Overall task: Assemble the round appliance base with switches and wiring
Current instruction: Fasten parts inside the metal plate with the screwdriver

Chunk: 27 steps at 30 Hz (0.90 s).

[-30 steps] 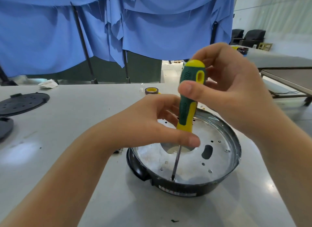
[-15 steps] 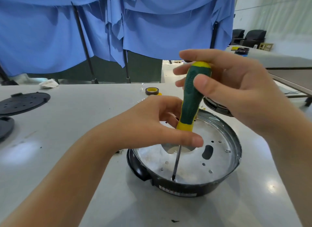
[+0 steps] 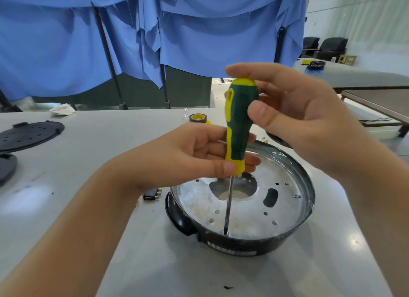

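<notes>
Base (image 3: pixel 287 241): I see it near the table's (image 3: pixel 110 241) front edge, right of centre, black wall, silver plate inside.
Screwdriver (image 3: pixel 239 128): nearly upright; I see its tip on the plate by the base's near wall.
Left hand (image 3: pixel 188 157): my thumb and fingers pinch the handle's yellow lower end.
Right hand (image 3: pixel 305 119): my fingers curl loosely round the handle's top, thumb against it.
Switch (image 3: pixel 151 194): just left of the base.
Tape (image 3: pixel 198 118): toward the far edge.
Discs (image 3: pixel 28 135): far left corner.
</notes>
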### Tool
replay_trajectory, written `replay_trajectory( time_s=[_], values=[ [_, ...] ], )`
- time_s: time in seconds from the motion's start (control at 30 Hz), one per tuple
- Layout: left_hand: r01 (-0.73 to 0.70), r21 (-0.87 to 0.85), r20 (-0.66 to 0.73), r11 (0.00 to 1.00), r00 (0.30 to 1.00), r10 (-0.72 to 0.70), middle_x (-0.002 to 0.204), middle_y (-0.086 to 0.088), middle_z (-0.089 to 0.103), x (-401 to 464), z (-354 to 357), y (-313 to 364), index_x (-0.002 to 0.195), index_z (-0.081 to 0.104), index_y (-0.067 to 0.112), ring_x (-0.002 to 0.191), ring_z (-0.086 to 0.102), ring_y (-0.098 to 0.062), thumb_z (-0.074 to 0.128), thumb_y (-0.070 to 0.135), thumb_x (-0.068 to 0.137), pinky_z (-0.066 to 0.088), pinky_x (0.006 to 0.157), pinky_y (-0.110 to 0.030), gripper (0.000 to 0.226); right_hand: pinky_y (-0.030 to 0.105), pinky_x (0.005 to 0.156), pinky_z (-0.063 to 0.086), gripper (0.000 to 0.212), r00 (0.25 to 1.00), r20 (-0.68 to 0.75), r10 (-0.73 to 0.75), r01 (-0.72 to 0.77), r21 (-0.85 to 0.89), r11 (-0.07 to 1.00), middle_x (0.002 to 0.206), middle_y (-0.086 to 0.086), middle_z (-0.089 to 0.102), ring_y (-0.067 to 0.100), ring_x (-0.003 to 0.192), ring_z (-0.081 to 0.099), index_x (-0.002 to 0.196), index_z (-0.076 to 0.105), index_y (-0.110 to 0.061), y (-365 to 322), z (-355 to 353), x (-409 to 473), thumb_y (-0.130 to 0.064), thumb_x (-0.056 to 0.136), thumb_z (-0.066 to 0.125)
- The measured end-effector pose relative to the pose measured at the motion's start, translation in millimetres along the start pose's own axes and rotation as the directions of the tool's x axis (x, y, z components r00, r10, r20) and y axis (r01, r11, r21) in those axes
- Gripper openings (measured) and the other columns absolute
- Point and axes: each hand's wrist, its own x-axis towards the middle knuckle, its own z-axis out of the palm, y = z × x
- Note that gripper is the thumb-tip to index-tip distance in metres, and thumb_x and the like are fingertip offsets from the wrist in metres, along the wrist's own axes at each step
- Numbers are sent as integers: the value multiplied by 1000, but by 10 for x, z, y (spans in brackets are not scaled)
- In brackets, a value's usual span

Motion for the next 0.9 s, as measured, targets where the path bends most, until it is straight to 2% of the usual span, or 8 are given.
replay_trajectory(
  time_s=[0.07, 0.17, 0.27, 0.43, 0.53, 0.7, 0.8, 0.9],
  values=[
    [14, 64, 11, 998, 1000, -14, 123, -2, 68, 14, 6, 2, 132, 52, 14, 117, 62, -18, 69, 10, 84, 49, 100, -36, 52, 23, 76, 53, 32, 999, -43, -9, 8, -36, 999, 94, -2, 62, 10, 90, 62, 117, 59, -21, -4, -5, 4, -11, 87, 61],
    [53, 253, -123, 966, 992, -23, 111, 9, 70, 67, 68, 13, 116, 63, 25, 109, 65, -10, 84, 34, 65, 53, 95, -39, 56, 23, 72, 53, 31, 994, -105, -20, 10, -93, 996, 86, -7, 59, 9, 82, 61, 106, 62, -28, -13, -15, 5, -24, 78, 74],
    [53, 278, -198, 959, 980, 3, 94, 1, 74, 91, 101, 6, 102, 67, 18, 90, 71, -17, 88, 35, 58, 59, 83, -39, 52, 17, 69, 48, 32, 991, -133, -27, 11, -116, 993, 83, -6, 57, 7, 77, 58, 99, 61, -31, -25, -9, 10, -30, 72, 78],
    [47, 194, -167, 980, 986, -14, 91, -8, 76, 50, 46, -11, 99, 68, 5, 87, 73, -27, 87, 24, 61, 58, 85, -43, 46, 18, 81, 51, 35, 999, -17, 34, -33, 46, 998, 103, -4, 67, 6, 96, 64, 124, 56, -20, -32, -21, -15, -19, 89, 55],
    [33, 125, -104, 992, 994, -20, 98, -4, 76, 6, -28, -25, 104, 70, 10, 95, 72, -22, 81, 20, 70, 57, 84, -29, 37, 29, 99, 47, 46, 998, 23, 65, -68, 152, 986, 124, 6, 64, 16, 116, 61, 136, 47, -18, -13, -36, -19, -10, 91, 47],
    [16, 80, 58, 997, 998, -21, 121, -5, 69, -18, -63, -38, 131, 54, 9, 117, 62, -20, 61, 10, 87, 48, 100, -32, 45, 29, 91, 52, 53, 999, 7, 50, -50, 77, 996, 111, 1, 62, 19, 102, 66, 139, 43, -19, 33, 21, -5, -5, 89, 53],
    [6, 62, 130, 998, 991, -14, 131, -10, 62, -23, -71, -26, 140, 43, 5, 124, 57, -23, 52, 0, 91, 43, 106, -39, 50, 38, 90, 54, 43, 1000, -2, 27, -27, 41, 999, 107, -1, 61, 31, 99, 62, 127, 54, -20, 11, 11, -9, -8, 86, 58],
    [-3, 65, 158, 998, 987, -7, 133, -12, 60, -25, -68, -16, 141, 42, 3, 126, 56, -25, 50, -3, 92, 42, 108, -41, 50, 34, 82, 56, 36, 999, -43, 11, -13, -37, 999, 104, 0, 61, 26, 89, 64, 115, 60, -24, -21, 2, -9, -11, 82, 65]
  ],
)
